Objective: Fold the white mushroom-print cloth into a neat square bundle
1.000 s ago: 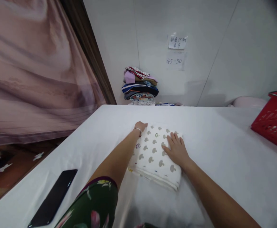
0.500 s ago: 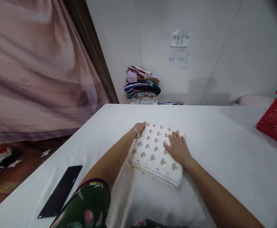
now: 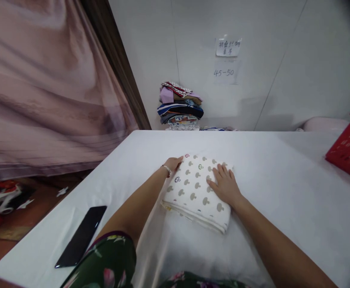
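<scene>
A white cloth [image 3: 190, 200] printed with grey-brown mushrooms and a few coloured outlines lies folded into a thick, roughly square stack. Its layered edge faces me. My right hand [image 3: 225, 186] rests flat on the right part of its top, fingers spread. At the far left corner, my left hand [image 3: 174, 163], with a bracelet [image 3: 167, 170] at the wrist, has its fingers closed at the cloth's edge; the fingertips are partly hidden.
The white-covered table [image 3: 262, 160] carries a black phone-like slab [image 3: 81, 236] at left and a red basket [image 3: 349, 150] at far right. Beyond its back edge stands a pile of folded fabrics [image 3: 181, 106]. A pink curtain [image 3: 43, 88] hangs at left.
My left hand has shifted slightly left and down along the cloth's corner. My right hand stays flat on the cloth, and the view has tilted a little.
</scene>
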`<state>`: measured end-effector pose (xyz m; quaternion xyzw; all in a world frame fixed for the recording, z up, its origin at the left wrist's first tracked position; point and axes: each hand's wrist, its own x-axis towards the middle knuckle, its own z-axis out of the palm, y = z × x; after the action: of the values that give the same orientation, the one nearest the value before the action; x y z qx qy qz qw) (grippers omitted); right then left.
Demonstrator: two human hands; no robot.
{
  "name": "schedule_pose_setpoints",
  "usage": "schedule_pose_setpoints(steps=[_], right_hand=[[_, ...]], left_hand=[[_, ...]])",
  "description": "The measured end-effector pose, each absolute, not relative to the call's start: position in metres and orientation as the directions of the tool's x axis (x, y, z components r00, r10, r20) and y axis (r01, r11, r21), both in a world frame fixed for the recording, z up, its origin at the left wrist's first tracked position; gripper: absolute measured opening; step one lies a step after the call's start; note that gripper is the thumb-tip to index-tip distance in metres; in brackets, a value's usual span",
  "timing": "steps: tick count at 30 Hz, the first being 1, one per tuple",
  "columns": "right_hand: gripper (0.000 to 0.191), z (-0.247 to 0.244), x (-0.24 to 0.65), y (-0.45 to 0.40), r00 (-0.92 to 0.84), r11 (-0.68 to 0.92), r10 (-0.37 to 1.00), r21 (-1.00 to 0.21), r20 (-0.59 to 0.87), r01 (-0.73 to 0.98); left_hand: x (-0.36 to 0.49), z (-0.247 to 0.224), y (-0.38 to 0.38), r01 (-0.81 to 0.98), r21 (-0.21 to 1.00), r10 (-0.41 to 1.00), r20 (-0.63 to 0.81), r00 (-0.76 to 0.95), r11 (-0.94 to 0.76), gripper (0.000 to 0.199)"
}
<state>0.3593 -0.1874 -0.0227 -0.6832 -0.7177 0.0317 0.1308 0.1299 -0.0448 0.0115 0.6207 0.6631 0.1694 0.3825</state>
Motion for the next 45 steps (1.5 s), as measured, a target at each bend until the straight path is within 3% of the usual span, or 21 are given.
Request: schedule_pose_setpoints(steps=[4,12,18,22,26,30,33,38,45], right_hand=[[0.067,-0.025,0.360,-0.187,-0.036,0.070,0.989,-0.237,0.147,0.969],[0.067,-0.023,0.361,-0.188,-0.038,0.072,0.988,-0.231,0.147,0.970],[0.066,-0.024,0.361,-0.187,-0.028,0.063,0.990,-0.261,0.138,0.963],[0.062,-0.026,0.368,-0.186,0.004,0.070,0.984,-0.408,0.179,0.910],[0.061,-0.024,0.382,-0.192,0.252,-0.065,0.953,-0.697,0.169,0.715],[0.065,-0.015,0.388,-0.213,0.384,-0.250,0.913,-0.933,-0.138,0.259],[0.069,-0.010,0.383,-0.239,0.365,-0.287,0.898,-0.956,-0.247,0.060],[0.069,-0.006,0.370,-0.274,0.277,-0.333,0.911,-0.942,-0.306,0.052],[0.061,0.013,0.367,-0.265,0.152,-0.442,0.871,-0.880,-0.467,-0.173]], left_hand=[[0.118,0.009,-0.055,0.697,0.700,0.946,-0.308,0.099,0.155,0.037],[0.124,0.002,-0.070,0.731,0.668,0.978,-0.209,0.004,0.140,0.022],[0.115,0.010,-0.086,0.745,0.649,0.976,-0.217,-0.010,0.152,0.038],[0.108,0.014,-0.097,0.784,0.600,0.962,-0.273,0.013,0.160,0.044],[0.108,0.015,-0.100,0.862,0.500,0.961,-0.269,0.065,0.082,0.040],[0.112,0.014,-0.097,0.899,0.437,0.961,-0.256,0.103,0.020,0.036],[0.115,0.013,-0.094,0.919,0.395,0.953,-0.271,0.134,-0.016,0.036],[0.119,0.020,-0.097,0.923,0.384,0.947,-0.296,0.125,-0.002,0.038],[0.120,0.032,-0.103,0.881,0.455,0.938,-0.344,0.041,0.128,0.042]])
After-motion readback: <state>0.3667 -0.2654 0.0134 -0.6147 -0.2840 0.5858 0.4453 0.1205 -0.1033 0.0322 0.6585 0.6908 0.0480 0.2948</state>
